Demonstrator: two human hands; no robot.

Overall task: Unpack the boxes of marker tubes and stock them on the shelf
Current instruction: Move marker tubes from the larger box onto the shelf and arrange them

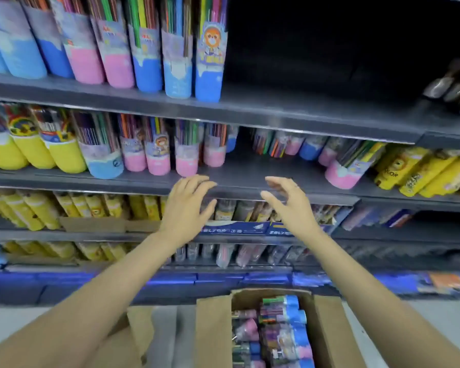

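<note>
Cardboard box [274, 328] sits nearest, below and between both forearms, packed with marker tubes [284, 330] lying on their sides; above it the left hand [187, 208] and right hand [287, 205] hover apart, fingers spread and holding nothing, at the front edge of the grey shelf [237, 179]; just beyond the left fingertips stand pink-based tubes [186, 158]; past the right hand more tubes lean.
</note>
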